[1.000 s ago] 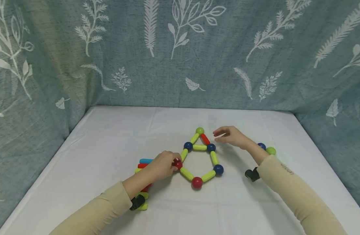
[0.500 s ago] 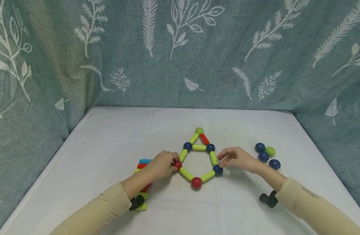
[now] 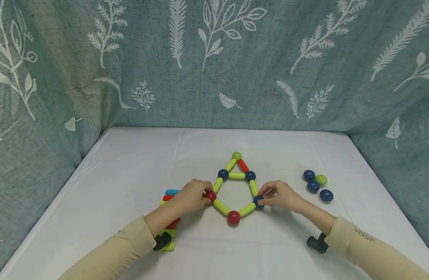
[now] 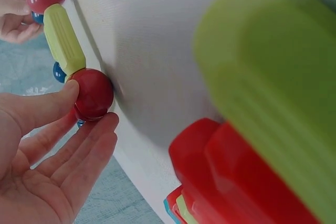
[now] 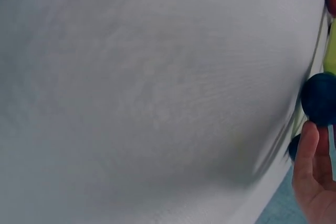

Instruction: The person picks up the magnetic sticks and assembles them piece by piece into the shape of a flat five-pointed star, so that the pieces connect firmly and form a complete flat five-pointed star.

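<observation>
On the white table lies a closed frame of ribbed rods and balls: a triangle on top of a pentagon. My left hand [image 3: 194, 196] pinches the red ball [image 4: 94, 95] at the pentagon's left corner between thumb and fingers. At the right corner, my right hand [image 3: 281, 195] holds the dark blue ball [image 5: 319, 99] with thumb and fingertips. Another red ball [image 3: 233, 217] forms the near corner, joined by yellow-green rods [image 3: 247, 209] to both held balls. Two blue balls [image 3: 223, 174] and a green ball [image 3: 237, 156] make the triangle, with one red rod [image 3: 243, 165].
Loose blue balls [image 3: 326, 195] and a green ball [image 3: 321, 180] lie at the right of the table. Partly behind my left forearm is a row of spare rods [image 3: 171, 192] in blue, red and yellow-green. A patterned curtain [image 3: 214, 97] hangs behind the table.
My right hand has come down from beside the triangle to the right corner and taken hold of the blue ball there. The left hand stays on its red ball.
</observation>
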The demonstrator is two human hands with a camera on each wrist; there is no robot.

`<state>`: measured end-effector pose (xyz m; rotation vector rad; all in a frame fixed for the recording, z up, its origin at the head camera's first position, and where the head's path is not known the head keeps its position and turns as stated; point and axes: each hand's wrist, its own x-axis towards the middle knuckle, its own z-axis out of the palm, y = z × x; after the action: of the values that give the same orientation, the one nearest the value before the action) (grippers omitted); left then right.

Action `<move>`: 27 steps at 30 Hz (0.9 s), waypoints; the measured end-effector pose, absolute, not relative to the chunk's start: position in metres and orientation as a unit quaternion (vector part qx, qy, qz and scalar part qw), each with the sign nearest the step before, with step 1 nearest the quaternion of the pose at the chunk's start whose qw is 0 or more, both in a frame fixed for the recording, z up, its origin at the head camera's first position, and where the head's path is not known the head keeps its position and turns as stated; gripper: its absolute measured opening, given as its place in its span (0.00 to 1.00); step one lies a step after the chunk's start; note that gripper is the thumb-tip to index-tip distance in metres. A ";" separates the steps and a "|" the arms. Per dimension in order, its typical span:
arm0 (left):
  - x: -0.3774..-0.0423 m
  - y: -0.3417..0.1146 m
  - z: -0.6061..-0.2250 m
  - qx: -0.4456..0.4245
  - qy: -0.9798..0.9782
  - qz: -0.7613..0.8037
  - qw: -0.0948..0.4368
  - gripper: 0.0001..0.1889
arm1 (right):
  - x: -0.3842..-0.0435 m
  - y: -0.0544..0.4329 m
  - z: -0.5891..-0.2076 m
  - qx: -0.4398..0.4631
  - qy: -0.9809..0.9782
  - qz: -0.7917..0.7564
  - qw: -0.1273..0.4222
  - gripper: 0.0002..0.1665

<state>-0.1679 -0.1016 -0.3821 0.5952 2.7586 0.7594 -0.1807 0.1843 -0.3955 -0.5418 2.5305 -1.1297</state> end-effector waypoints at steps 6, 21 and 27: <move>-0.167 -0.102 -0.381 0.217 0.936 0.253 0.110 0.08 | -0.183 0.184 -0.394 -0.185 0.893 -0.382 0.153 0.12; -0.144 -0.072 -0.377 0.287 0.937 0.176 0.094 0.10 | -0.217 0.185 -0.395 -0.080 0.901 -0.401 0.148 0.15; -0.145 -0.056 -0.376 0.307 0.936 0.153 0.076 0.11 | -0.232 0.180 -0.392 -0.058 0.899 -0.410 0.143 0.14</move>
<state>-0.1448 -0.0557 -0.3761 0.9210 2.8066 0.4594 -0.2321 0.1797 -0.3920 -0.1686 2.5939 -1.1822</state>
